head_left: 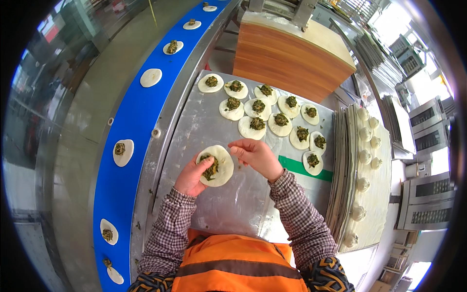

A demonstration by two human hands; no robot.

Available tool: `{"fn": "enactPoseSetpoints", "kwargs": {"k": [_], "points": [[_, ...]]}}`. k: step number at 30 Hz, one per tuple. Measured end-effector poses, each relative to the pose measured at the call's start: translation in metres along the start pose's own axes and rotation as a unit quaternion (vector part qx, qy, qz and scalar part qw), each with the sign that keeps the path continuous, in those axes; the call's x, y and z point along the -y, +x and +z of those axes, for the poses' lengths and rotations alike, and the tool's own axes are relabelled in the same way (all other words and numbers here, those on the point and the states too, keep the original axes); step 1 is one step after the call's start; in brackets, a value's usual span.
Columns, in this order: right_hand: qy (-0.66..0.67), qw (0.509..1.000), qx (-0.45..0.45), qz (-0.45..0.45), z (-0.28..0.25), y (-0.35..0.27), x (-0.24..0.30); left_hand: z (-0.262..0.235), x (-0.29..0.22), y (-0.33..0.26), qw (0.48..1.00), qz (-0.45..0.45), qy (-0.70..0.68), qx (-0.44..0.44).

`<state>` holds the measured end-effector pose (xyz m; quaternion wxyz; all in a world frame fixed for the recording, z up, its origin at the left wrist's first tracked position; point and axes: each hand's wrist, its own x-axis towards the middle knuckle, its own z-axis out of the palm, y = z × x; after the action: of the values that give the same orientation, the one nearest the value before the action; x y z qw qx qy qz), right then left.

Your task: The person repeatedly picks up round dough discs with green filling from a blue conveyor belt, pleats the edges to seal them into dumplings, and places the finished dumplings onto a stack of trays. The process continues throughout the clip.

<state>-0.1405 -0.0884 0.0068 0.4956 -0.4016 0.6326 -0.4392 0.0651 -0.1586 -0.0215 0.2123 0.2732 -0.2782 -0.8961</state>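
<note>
My left hand [193, 176] is closed around one side of a round white dough wrapper [224, 169], its thumb pressed against the dark green chopped filling [210, 170] in the middle. At the wrapper's upper right rim, the thumb and fingers of my right hand [258, 156] are pinched together on the edge. The wrapper is held above a floured metal table [224, 209] and still lies open. Beyond my hands, several filled flat wrappers [258, 108] rest on the table in loose rows, each with a mound of green filling.
To the left runs a blue conveyor belt [129, 114] carrying wrappers, most topped with filling and one plain wrapper [151, 77]. At right, a stack of trays [343, 170] bears pleated white buns [363, 184]. A wood-sided table [287, 58] stands beyond the metal one.
</note>
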Motion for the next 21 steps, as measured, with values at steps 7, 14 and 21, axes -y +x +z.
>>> {"fn": "enactPoseSetpoints", "kwargs": {"k": [7, 14, 21], "points": [[-0.221, 0.965, -0.037, -0.139, 0.032, -0.042, -0.001, 0.005, 0.016, -0.027, 0.986, 0.058, 0.156, -0.031], [-0.031, 0.994, -0.056, -0.087, 0.044, -0.072, -0.016, -0.001, 0.026, -0.038, 0.949, 0.007, 0.316, 0.023], [-0.191, 0.973, -0.069, -0.107, 0.044, -0.093, -0.03, -0.008, 0.041, -0.029, 0.912, -0.094, 0.394, 0.066]]}}
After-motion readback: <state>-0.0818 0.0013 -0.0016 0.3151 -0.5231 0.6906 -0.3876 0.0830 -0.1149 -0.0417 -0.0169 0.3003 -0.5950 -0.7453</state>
